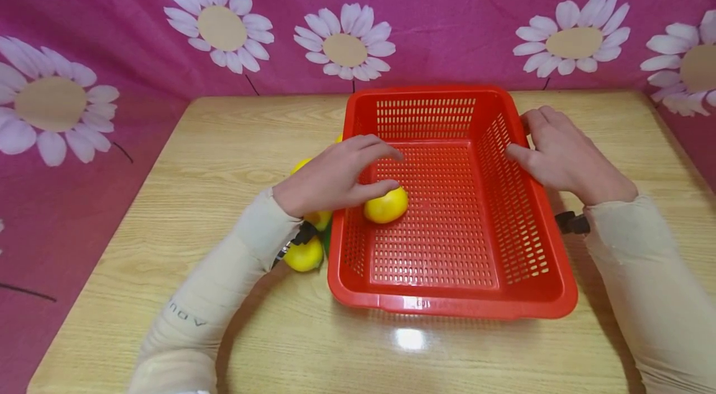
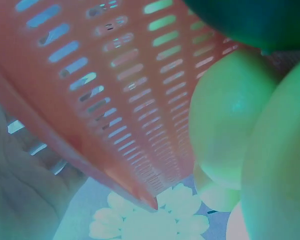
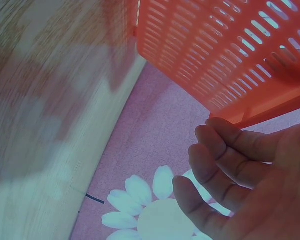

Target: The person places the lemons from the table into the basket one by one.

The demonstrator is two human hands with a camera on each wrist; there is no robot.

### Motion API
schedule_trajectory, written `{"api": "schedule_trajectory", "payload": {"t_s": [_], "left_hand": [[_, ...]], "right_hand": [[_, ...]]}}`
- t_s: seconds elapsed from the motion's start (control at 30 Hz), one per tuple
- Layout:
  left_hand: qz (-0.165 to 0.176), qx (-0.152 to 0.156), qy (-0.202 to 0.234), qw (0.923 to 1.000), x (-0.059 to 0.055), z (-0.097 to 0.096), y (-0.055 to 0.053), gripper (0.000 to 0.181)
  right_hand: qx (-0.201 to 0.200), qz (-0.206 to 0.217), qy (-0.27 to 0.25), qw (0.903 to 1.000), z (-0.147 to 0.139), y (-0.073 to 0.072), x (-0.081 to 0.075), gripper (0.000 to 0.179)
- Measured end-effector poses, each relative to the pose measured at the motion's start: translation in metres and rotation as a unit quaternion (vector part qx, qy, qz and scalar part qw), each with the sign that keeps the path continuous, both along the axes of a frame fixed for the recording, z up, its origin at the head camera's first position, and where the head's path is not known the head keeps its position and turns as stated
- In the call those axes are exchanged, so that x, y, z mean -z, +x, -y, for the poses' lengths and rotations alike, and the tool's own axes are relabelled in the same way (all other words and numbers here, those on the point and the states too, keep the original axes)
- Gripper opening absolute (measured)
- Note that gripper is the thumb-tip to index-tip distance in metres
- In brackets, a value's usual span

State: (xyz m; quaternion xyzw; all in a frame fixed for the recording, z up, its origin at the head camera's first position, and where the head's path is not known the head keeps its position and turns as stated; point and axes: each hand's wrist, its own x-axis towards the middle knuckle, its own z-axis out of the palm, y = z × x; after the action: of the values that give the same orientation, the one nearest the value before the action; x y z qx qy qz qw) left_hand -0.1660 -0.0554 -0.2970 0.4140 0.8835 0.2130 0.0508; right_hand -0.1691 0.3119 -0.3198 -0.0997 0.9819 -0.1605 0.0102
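A red plastic basket (image 1: 436, 304) with slotted walls stands in the middle of the table. Inside, toward its left wall, lies a yellow fruit (image 1: 387, 206) that looks like a lemon. My left hand (image 1: 349, 173) reaches over the basket's left rim, fingers and thumb spread just above that fruit. On the right side, my right hand (image 1: 565, 148) holds the basket's rim, thumb on the inside and fingers outside. The right wrist view shows those fingers (image 3: 202, 160) bent beside the outer wall.
Several more yellow fruits (image 1: 304, 255) sit outside the basket's left wall, partly hidden by my left arm. A dark green item (image 2: 255, 22) is among them. The wooden table (image 1: 184, 214) meets a pink flowered cloth (image 1: 447, 9) at the back.
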Motion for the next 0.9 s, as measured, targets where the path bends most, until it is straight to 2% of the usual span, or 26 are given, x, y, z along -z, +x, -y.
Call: {"api": "schedule_trajectory", "payload": {"t_s": [0.6,0.9], "left_hand": [[-0.004,-0.021,0.076,0.9969,-0.003,0.021,-0.002,0.048],[-0.012,-0.033,0.107,0.9937,-0.003,0.032,-0.004,0.047]], "right_hand": [[0.001,0.001,-0.006,1.0000,0.001,-0.001,0.000,0.050],[0.011,0.019,-0.009,0.9997,0.001,0.000,-0.002,0.054]]}}
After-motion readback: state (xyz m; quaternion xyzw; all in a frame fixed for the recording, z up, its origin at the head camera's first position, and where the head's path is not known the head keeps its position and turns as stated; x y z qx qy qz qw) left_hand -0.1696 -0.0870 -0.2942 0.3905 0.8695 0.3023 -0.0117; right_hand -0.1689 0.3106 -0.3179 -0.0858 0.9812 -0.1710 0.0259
